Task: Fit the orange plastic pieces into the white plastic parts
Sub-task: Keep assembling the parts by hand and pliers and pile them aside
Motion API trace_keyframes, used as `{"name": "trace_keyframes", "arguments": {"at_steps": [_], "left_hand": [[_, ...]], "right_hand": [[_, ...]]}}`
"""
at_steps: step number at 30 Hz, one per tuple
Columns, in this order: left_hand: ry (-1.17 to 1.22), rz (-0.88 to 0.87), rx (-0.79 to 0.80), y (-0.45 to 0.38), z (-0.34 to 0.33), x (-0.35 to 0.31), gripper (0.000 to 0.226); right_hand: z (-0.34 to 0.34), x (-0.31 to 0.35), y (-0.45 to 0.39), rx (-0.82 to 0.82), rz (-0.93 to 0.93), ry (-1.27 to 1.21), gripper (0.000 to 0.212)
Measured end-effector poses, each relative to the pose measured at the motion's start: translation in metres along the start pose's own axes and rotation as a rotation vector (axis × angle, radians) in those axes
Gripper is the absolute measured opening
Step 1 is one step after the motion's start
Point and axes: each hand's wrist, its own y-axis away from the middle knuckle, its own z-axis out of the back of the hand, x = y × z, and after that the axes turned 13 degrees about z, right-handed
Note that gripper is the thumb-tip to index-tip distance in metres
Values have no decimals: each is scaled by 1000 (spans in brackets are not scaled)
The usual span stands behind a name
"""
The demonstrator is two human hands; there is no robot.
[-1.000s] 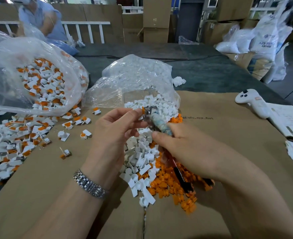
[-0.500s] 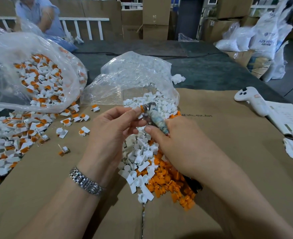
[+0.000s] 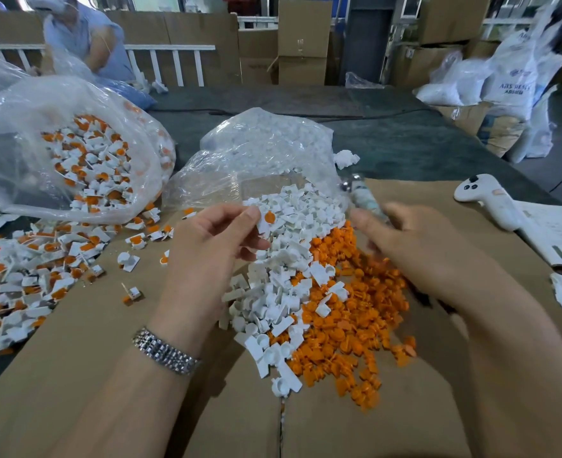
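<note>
My left hand (image 3: pixel 213 239) pinches a white plastic part with an orange piece fitted in it (image 3: pixel 266 221) above the middle pile. My right hand (image 3: pixel 402 239), blurred, grips a wrapped metal tool (image 3: pixel 364 200) off to the right of that part. Below the hands lie a heap of loose white parts (image 3: pixel 273 292) and a heap of loose orange pieces (image 3: pixel 349 312) on the brown cardboard (image 3: pixel 91 342).
Finished white-and-orange parts (image 3: pixel 35 259) spread at the left, more in a clear bag (image 3: pixel 84 160). Another clear bag of white parts (image 3: pixel 260 153) lies behind the piles. At the right are a white controller (image 3: pixel 484 196) and papers (image 3: pixel 557 233). A person (image 3: pixel 84 38) sits across.
My right hand has pulled the tool away to the right from the part. The left hand keeps the part, now showing its orange piece.
</note>
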Motion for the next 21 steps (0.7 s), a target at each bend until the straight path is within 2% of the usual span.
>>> {"name": "trace_keyframes", "arguments": {"at_steps": [2,6,10,12,14,18,20,21], "left_hand": [[-200,-34,-126,-3,5,1,9],[-641,-178,-453,-12,21,-1,10],[-869,-214,-551,-20,29,1,7],[-899,-270,-550,-21,27,4,9],[-884,-325,-481,-21,24,6,3],[-859,-297,-317,-18,17,9,20],[-794,-256,-270,-17,17,7,23],[-776,-229,-248,-17,19,5,23]], "right_hand": [[1,-20,-8,-30,-65,154,34],[-6,-57,-19,5,-191,327,42],[-20,-64,-24,55,-179,401,45],[-25,-64,-25,69,-168,418,48],[-28,-65,-24,68,-157,441,49],[-23,-59,-23,59,-128,457,53],[-16,-53,-21,41,-53,375,45],[-11,-51,-20,62,-2,281,35]]}}
